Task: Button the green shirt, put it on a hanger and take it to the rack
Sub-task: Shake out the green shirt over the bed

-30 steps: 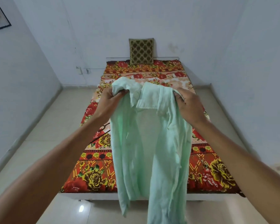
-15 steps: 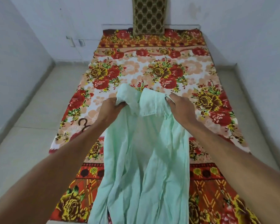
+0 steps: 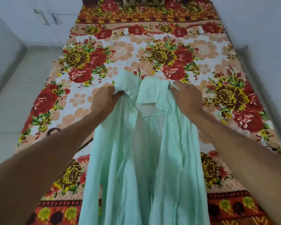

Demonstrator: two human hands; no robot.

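green shirt (image 3: 146, 159) runs lengthwise, collar away — left hand (image 3: 104, 101) and right hand (image 3: 186, 98) fingers clamp its shoulders.

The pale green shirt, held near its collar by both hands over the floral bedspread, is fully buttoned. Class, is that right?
No: the head view shows the pale green shirt open, unbuttoned. The left hand and right hand hold it near its collar over the floral bedspread.

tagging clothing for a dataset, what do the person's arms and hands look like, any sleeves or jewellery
No sleeve shows on the left forearm or right forearm; both are bare to the frame edge. The left hand and right hand wear no gloves, and no watch, bracelet or ring is visible.
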